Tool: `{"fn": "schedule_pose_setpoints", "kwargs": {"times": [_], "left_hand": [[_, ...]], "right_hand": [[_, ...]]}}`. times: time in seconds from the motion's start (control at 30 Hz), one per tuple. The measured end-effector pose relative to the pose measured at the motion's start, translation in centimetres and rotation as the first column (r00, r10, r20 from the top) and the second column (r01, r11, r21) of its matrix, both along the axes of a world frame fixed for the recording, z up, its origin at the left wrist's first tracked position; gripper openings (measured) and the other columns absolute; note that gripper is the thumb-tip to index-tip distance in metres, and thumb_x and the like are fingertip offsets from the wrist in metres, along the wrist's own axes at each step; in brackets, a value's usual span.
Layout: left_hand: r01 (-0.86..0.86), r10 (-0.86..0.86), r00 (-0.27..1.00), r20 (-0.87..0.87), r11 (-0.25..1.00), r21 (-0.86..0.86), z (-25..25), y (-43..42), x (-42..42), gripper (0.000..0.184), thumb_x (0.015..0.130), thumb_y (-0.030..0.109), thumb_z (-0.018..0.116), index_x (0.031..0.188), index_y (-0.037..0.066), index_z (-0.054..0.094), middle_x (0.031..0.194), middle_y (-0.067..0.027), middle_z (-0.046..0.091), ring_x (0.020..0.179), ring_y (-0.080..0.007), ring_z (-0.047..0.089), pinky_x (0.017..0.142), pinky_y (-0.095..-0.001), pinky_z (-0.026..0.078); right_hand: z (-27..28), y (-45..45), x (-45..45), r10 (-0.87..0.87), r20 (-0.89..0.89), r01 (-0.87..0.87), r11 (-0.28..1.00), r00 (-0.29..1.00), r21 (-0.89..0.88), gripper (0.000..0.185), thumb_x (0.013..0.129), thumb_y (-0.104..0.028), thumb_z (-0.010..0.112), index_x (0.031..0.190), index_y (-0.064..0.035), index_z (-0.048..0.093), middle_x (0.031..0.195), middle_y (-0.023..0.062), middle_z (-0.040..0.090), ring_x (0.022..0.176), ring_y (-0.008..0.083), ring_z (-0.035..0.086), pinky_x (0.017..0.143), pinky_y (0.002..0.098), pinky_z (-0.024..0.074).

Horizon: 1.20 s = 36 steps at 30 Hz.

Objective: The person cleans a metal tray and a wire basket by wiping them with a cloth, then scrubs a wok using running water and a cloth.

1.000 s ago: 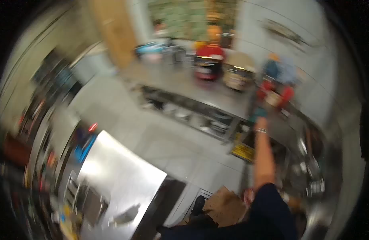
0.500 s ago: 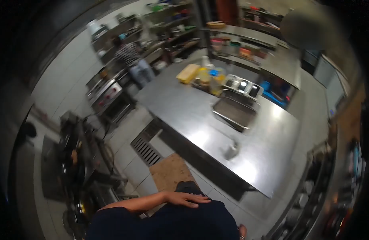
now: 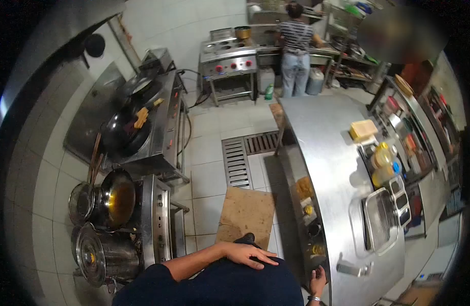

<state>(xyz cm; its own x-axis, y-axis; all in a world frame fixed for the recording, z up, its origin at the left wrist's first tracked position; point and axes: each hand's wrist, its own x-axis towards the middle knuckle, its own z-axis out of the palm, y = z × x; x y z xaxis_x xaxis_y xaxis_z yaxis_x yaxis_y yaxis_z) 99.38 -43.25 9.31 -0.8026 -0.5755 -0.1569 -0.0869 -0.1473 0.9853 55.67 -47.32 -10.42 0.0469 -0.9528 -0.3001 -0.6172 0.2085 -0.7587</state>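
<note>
My left hand lies flat across the front of my dark shirt, fingers stretched out and holding nothing. Low at my right side, my right hand hangs beside the edge of the steel table, with a bracelet at its wrist. Its fingers are loosely bent and apart, and I see nothing held in them. On the table near that hand is a small metal object, its kind unclear. One dark shoe shows on a brown mat.
To the left stand a wok, a lidded stockpot and a larger wok range. Ahead, a person in a striped top faces a counter beside a stove. A floor grate, metal tray and oil bottles are also here.
My view has swung left, so the table now sits at the right and the stoves show fully. My right hand has come further into view; my left hand stays on my shirt.
</note>
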Motion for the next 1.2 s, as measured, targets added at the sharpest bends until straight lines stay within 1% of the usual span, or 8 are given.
{"fn": "schedule_pose_setpoints", "kwargs": {"times": [0.2,0.3,0.53,0.63,0.77,1.0,1.1,1.2], "left_hand": [[-0.268,0.266,0.963,0.047,0.963,0.025,-1.7,-0.7,10.7,0.047,0.094,0.039,0.055,0.136,0.018,0.051,0.152,-0.013,0.03,0.14,-0.0306,0.027,0.114,-0.0463,0.023],[-0.437,0.44,0.894,0.089,0.898,-0.053,-2.4,-1.6,14.9,0.048,0.094,0.039,0.056,0.136,0.018,0.05,0.15,-0.0138,0.033,0.138,-0.0314,0.031,0.112,-0.0468,0.028],[-0.875,0.907,0.365,0.211,0.412,-0.256,-3.7,-5.3,23.4,0.049,0.092,0.037,0.06,0.132,0.008,0.053,0.135,-0.0155,0.052,0.127,-0.0283,0.047,0.105,-0.0392,0.039],[-0.903,0.928,0.15,0.34,0.269,-0.335,-4.8,-7.4,27.6,0.049,0.091,0.037,0.062,0.13,0.007,0.055,0.13,-0.016,0.056,0.123,-0.029,0.051,0.102,-0.0387,0.041],[-0.794,0.905,-0.226,0.36,0.043,-0.607,-6.6,-10.0,34.6,0.049,0.089,0.038,0.063,0.125,0.004,0.057,0.129,-0.0179,0.055,0.121,-0.0321,0.052,0.101,-0.0412,0.042],[-0.566,0.692,-0.673,0.261,-0.254,-0.785,-6.1,-13.2,51.0,0.069,0.085,0.037,0.066,0.138,0.002,0.04,0.139,-0.0248,0.042,0.128,-0.0404,0.04,0.107,-0.0434,0.034],[-0.439,0.575,-0.781,0.245,-0.226,-0.869,-7.4,-13.6,59.2,0.076,0.083,0.036,0.067,0.142,0.002,0.033,0.143,-0.0253,0.036,0.133,-0.0425,0.031,0.111,-0.0471,0.028],[-0.386,0.398,-0.871,0.289,-0.189,-0.903,-9.1,-13.7,67.0,0.084,0.081,0.033,0.069,0.145,0.001,0.025,0.148,-0.0229,0.029,0.138,-0.0423,0.024,0.113,-0.0505,0.022]], "right_hand": [[-0.9,-5.7,6.8,-0.035,-0.304,0.026,0.999,0.952,-0.035,0.042,0.086,-0.013,0.065,0.125,-0.003,0.055,0.108,0.0221,0.066,0.098,0.0339,0.064,0.086,0.0399,0.0495],[-2.9,-7.1,9.6,0.162,-0.361,-0.199,0.978,0.918,-0.066,0.044,0.085,-0.018,0.067,0.121,0.0038,0.056,0.103,0.0234,0.066,0.092,0.0354,0.065,0.081,0.0408,0.0504],[-4.2,-17.4,18.9,0.547,-0.409,-0.507,0.836,0.731,0.211,0.036,0.083,-0.02,0.069,0.111,0.0014,0.061,0.096,0.0216,0.068,0.085,0.0348,0.068,0.074,0.0415,0.0538],[-5.9,-24.8,23.7,0.574,-0.255,-0.581,0.812,0.778,0.052,0.033,0.083,-0.02,0.069,0.109,-0.0005,0.062,0.095,0.0191,0.069,0.089,0.0326,0.068,0.077,0.0416,0.0536],[-9.8,-37.1,31.4,0.633,-0.385,-0.642,0.756,0.671,0.124,0.038,0.082,-0.016,0.069,0.117,-0.0032,0.06,0.096,0.016,0.07,0.092,0.0295,0.068,0.079,0.039,0.0526],[-4.7,-53.9,53.9,0.794,-0.315,-0.844,0.535,0.52,-0.045,0.039,0.085,-0.017,0.065,0.119,0.0009,0.057,0.095,0.0217,0.067,0.085,0.0325,0.066,0.076,0.039,0.0525],[2.2,-57.1,65.3,0.764,-0.476,-0.876,0.482,0.436,-0.029,0.04,0.087,-0.015,0.063,0.121,0.0024,0.054,0.103,0.0229,0.066,0.092,0.0315,0.066,0.079,0.0379,0.0521],[2.3,-60.3,74.7,0.834,-0.185,-0.842,0.463,0.52,-0.277,0.037,0.085,-0.004,0.061,0.12,0.0043,0.054,0.095,0.0164,0.068,0.082,0.0235,0.066,0.073,0.0353,0.0526]]}}
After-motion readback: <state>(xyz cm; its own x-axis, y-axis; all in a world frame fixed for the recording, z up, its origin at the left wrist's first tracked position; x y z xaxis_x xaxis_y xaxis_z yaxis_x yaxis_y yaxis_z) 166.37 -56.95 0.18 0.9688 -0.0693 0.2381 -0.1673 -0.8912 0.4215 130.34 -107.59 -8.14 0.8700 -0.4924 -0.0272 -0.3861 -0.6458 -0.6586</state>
